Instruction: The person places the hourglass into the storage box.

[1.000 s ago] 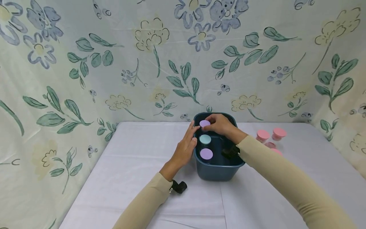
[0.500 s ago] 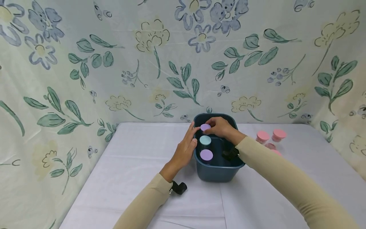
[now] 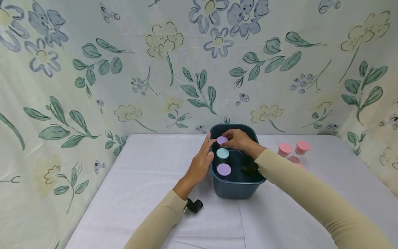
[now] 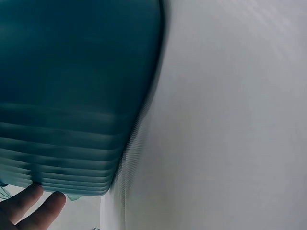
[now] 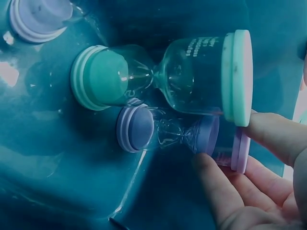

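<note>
A deep blue-green bin (image 3: 237, 191) holds three sand timers with coloured caps. Inside it, my right hand (image 3: 238, 140) pinches the purple-capped sand timer (image 3: 221, 140) farthest from me, fingers and thumb around its upper end. The right wrist view has that timer upright, its lower cap at the bin's floor. Beside it stands a mint-green-capped sand timer (image 5: 192, 76), partly covering it there. Another purple-capped sand timer (image 3: 224, 169) is nearest the bin's front. My left hand (image 3: 199, 162) lies along the bin's left side, fingers extended at the rim; two fingertips (image 4: 56, 199) show in the left wrist view.
Several pink-capped sand timers (image 3: 302, 147) stand on the white-covered table (image 3: 149, 173) right of the bin, partly hidden by my right sleeve. A floral cloth (image 3: 168, 93) hangs behind the table. Small black cameras (image 3: 195, 206) sit at both wrists.
My right hand and the purple-capped sand timer have moved slightly down and toward me inside the bin, closer to the green-capped one. My left hand has stayed at the rim.
</note>
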Demonstrator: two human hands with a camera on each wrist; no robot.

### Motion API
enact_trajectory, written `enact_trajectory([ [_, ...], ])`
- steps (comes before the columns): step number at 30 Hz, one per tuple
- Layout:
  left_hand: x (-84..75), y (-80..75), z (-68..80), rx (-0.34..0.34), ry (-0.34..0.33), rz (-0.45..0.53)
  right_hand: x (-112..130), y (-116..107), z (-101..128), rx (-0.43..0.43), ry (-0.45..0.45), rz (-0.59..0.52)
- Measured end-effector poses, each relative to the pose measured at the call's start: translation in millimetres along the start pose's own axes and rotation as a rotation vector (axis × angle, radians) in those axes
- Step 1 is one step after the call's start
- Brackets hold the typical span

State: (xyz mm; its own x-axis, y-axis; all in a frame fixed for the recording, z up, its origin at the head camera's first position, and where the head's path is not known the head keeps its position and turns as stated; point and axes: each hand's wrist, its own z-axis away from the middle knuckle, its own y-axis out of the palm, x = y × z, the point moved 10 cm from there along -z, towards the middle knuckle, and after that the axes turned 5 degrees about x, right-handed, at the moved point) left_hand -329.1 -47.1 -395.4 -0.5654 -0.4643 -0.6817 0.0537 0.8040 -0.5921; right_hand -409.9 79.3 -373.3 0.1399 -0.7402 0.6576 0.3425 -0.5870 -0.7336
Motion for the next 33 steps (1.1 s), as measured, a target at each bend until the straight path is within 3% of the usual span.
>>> enact_trajectory([
  [19,-1.4,0.3,1.3,-0.015,0.016,-0.001,-2.8,4.4,-1.1,0.040,0.020,-0.129],
  [33,-1.1,0.6,-0.3,-0.004,0.005,-0.004,-2.9,2.9,0.8,0.039,0.023,-0.142],
])
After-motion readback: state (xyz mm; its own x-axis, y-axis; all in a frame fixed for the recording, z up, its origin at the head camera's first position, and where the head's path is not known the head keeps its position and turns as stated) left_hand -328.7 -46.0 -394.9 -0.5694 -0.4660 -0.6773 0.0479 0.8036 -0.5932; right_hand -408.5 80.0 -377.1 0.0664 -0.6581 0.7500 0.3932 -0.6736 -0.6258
